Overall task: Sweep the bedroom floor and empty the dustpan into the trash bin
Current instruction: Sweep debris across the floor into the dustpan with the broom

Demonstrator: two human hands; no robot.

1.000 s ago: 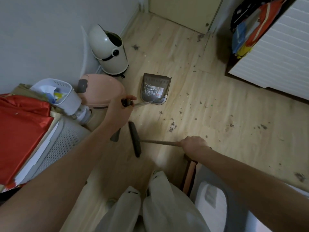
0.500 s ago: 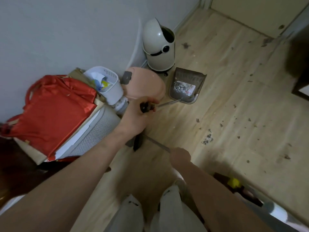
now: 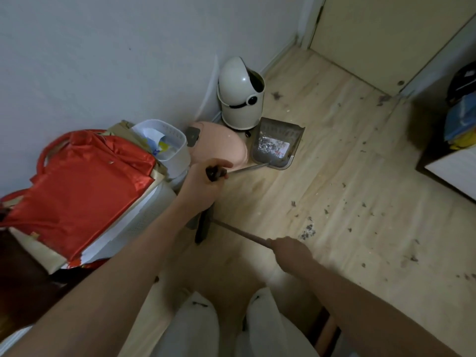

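Against the grey wall (image 3: 103, 60) we see a red bag (image 3: 85, 186) lying atop a stack, a white perforated basket (image 3: 171, 145) of papers beside it, and a closed door (image 3: 373, 39) in the far corner.

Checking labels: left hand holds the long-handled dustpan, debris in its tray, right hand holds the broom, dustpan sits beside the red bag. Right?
Not quite. In the head view the dustpan sits beside the white trash bin, not the red bag. Left hand and right hand are as stated.

Bare forearms, no sleeves – hands (image 3: 203, 185) w/o gloves – legs in pale off-white trousers (image 3: 195, 328).
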